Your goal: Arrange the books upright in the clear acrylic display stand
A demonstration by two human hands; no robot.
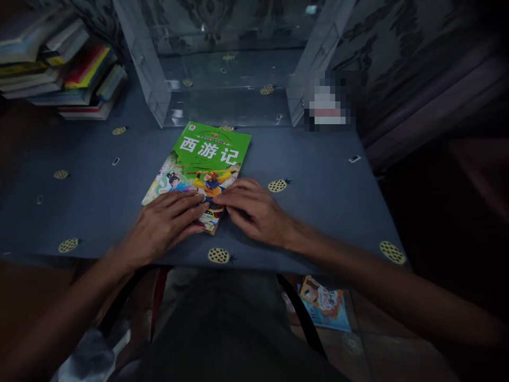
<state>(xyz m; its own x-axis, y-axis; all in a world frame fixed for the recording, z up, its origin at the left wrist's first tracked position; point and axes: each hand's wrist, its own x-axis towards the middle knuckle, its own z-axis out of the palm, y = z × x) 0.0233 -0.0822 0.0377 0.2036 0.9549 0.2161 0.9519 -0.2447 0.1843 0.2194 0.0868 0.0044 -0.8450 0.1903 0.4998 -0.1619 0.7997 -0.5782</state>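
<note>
A thin book [207, 151] with a green cover, white Chinese characters and a cartoon monkey figure lies tilted on the blue tablecloth [318, 201]. Across its lower left part my left hand [165, 220] rests flat, fingers stretched together over the cover. From the other side, my right hand [254, 209] is at the book's lower right edge. Its fingertips touch the cover while the thumb sits at the edge, closed on the book there. Both hands hide the lower part of the cover picture.
A clear plastic shelf [155, 101] stands behind the book. Stacked books [79, 74] fill the back left corner. A blurred-out object [326, 106] is at the back right. Below the table's front edge, a colourful booklet [326, 305] lies low on the right.
</note>
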